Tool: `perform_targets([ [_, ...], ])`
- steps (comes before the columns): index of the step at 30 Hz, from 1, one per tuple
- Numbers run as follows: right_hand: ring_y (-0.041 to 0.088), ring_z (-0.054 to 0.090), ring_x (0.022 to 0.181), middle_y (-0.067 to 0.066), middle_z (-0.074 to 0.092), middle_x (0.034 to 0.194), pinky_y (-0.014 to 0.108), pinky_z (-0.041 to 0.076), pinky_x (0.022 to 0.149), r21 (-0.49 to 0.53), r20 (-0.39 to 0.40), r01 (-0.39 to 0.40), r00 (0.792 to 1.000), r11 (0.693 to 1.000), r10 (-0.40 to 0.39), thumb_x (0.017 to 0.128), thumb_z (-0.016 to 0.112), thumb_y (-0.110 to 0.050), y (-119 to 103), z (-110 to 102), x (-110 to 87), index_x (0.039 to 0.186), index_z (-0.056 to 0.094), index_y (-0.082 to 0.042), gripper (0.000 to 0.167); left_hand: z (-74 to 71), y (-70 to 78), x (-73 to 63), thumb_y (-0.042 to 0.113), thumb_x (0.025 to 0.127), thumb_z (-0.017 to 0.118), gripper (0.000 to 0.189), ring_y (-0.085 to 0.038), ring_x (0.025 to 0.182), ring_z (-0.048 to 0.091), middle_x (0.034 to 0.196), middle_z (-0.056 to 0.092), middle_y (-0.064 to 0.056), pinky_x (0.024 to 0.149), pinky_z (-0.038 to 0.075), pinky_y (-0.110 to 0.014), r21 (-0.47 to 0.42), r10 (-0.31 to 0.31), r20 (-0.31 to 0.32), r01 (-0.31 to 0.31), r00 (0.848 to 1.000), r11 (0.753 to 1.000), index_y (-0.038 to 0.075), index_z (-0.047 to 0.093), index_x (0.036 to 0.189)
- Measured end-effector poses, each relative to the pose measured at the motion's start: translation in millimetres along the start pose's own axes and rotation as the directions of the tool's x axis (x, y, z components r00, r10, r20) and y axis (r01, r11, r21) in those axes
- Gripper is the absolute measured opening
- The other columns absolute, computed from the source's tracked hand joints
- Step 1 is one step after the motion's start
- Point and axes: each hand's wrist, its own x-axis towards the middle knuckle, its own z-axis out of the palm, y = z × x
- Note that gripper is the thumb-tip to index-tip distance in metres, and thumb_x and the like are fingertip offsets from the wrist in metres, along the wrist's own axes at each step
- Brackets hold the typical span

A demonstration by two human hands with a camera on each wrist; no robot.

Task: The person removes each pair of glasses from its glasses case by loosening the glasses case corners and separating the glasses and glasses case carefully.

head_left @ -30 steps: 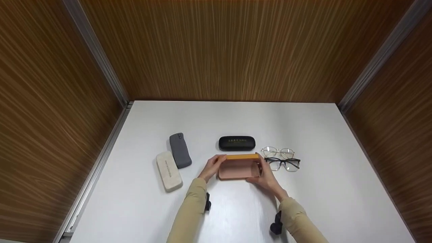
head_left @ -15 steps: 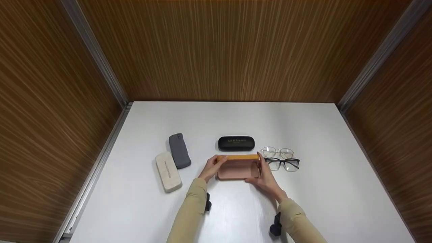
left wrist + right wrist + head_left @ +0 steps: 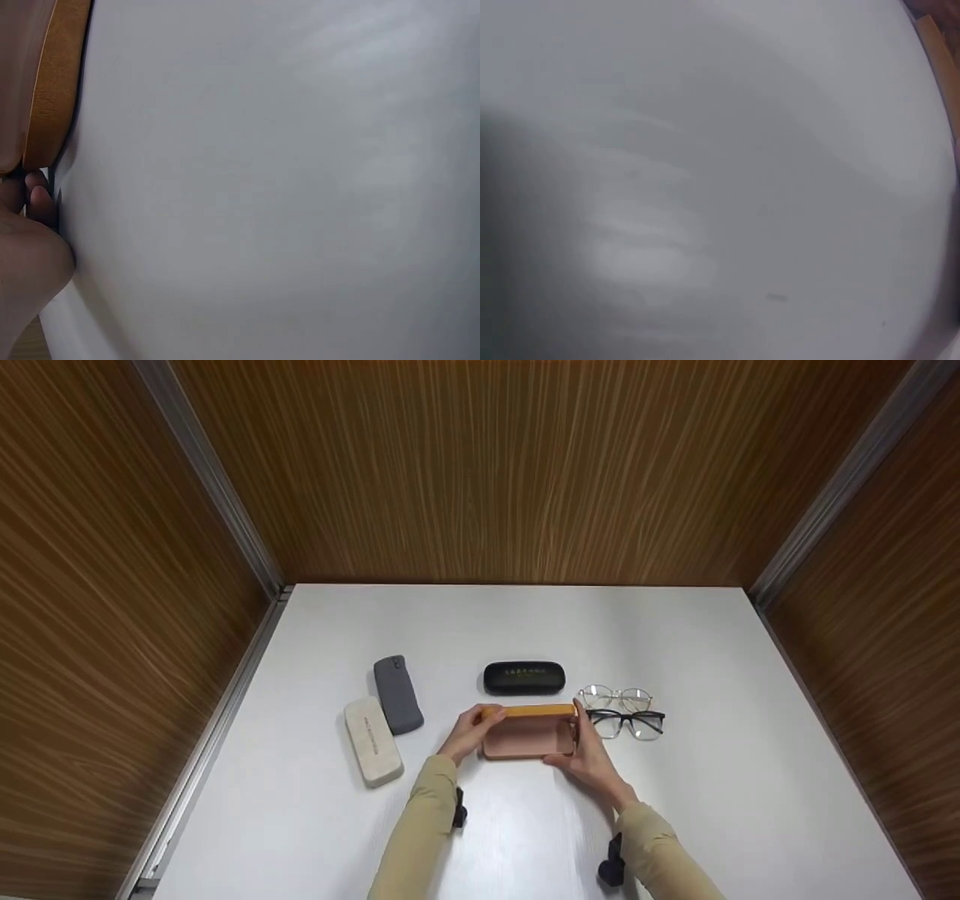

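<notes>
An orange-tan glasses case (image 3: pixel 527 744) with pink lining stands with its lid raised, its inside facing me in the head view. My left hand (image 3: pixel 470 733) pinches the left end of the orange lid (image 3: pixel 536 710). At the right end, my right hand (image 3: pixel 595 763) grips the case, thumb at its front edge and fingers behind. The left wrist view catches the case's tan side (image 3: pixel 56 94) beside the curled fingers (image 3: pixel 41 202). Only a sliver of the tan case (image 3: pixel 939 56) shows in the right wrist view. Nothing is visible inside the case from here.
Behind the case lies a black glasses case (image 3: pixel 524 679). Gold-rimmed glasses (image 3: pixel 616 697) and black-framed glasses (image 3: pixel 625 724) lie just right of my right hand. A grey case (image 3: pixel 399 695) and a cream case (image 3: pixel 373 742) touch at the left. Wood-grain panels (image 3: pixel 480 472) enclose the white table (image 3: pixel 750 780).
Hardly anything differs. My left thumb and fingers have shifted slightly along the lid's left end; both hands stay on the tan case, and the other things lie as before.
</notes>
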Motion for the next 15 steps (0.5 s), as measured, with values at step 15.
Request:
perform_targets([
  [15, 0.044, 0.055, 0.126, 0.033, 0.051, 0.142, 0.059, 0.042, 0.111, -0.042, -0.001, 0.035, 0.999, 0.999, -0.035, 0.068, 0.094, -0.017, 1.8, 0.1, -0.8, 0.155, 0.018, 0.011, 0.119, -9.3, -4.5, -3.9, 0.021, 0.100, 0.063, 0.047, -0.021, 0.121, 0.060, 0.135, 0.062, -0.021, 0.110, 0.046, -0.034, -0.021, 0.105, 0.145, -0.103, 0.984, 0.994, -0.004, 0.054, 0.139],
])
